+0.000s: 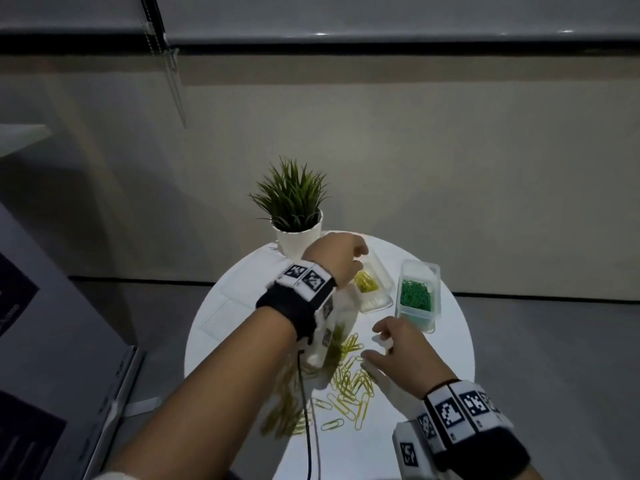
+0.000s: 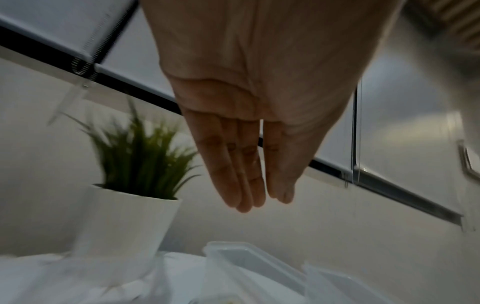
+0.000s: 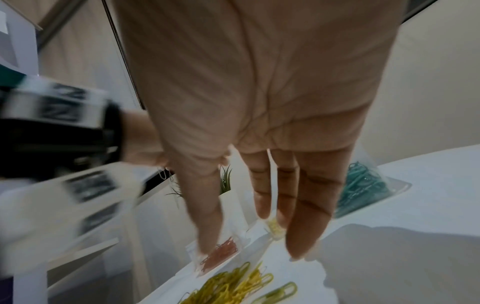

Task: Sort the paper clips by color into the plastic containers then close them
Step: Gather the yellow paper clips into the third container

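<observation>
A heap of loose yellow paper clips (image 1: 349,386) lies on the round white table (image 1: 242,306). Behind it stand an uncovered clear container of yellow clips (image 1: 372,284) and one of green clips (image 1: 417,294). The right wrist view also shows a container of red clips (image 3: 221,254), which my left wrist hides in the head view. My left hand (image 1: 358,258) hovers over the yellow container, its fingers (image 2: 244,185) straight and empty. My right hand (image 1: 372,344) reaches down over the loose clips (image 3: 233,281) with spread straight fingers (image 3: 303,226), holding nothing.
A potted green plant (image 1: 294,216) in a white pot stands at the table's far left edge, close to my left hand. A dark cable (image 1: 308,427) hangs from my left wrist across the clips. Floor surrounds the small table; a wall stands behind.
</observation>
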Demonstrator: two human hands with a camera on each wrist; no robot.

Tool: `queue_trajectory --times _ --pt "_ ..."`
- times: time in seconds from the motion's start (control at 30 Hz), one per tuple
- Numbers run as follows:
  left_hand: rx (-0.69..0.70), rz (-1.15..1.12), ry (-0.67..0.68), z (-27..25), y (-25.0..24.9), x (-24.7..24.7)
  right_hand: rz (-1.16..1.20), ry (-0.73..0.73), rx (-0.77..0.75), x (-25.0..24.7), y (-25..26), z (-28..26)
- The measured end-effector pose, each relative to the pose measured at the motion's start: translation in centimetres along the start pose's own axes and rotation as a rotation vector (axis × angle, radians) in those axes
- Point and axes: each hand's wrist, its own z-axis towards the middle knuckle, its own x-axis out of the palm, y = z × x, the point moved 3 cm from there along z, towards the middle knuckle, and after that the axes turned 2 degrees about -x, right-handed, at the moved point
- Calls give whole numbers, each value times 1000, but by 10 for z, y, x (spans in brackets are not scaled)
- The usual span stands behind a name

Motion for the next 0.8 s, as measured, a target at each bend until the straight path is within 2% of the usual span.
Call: queue_trajectory --times 0.07,0.17,0.27,0.33,0.47,0.57,0.67,0.8 --pt "-35 -47 -3 -48 20 -4 -4 109 52 3 -2 -11" --pt "-197 -40 222 -114 59 19 -161 281 137 20 1 -32" --pt "-328 39 416 -158 87 52 -281 283 165 41 12 -40" --pt "-353 32 464 -172 94 68 -298 255 173 51 20 -36" --pt "-373 -175 340 -159 100 79 -237 215 170 59 33 -16" --pt "-350 -215 274 -134 98 79 -205 167 176 55 38 2" --pt "-341 -173 240 -119 98 76 -237 171 166 53 39 11" --pt "-317 -44 269 -114 104 79 -347 200 146 58 44 21"
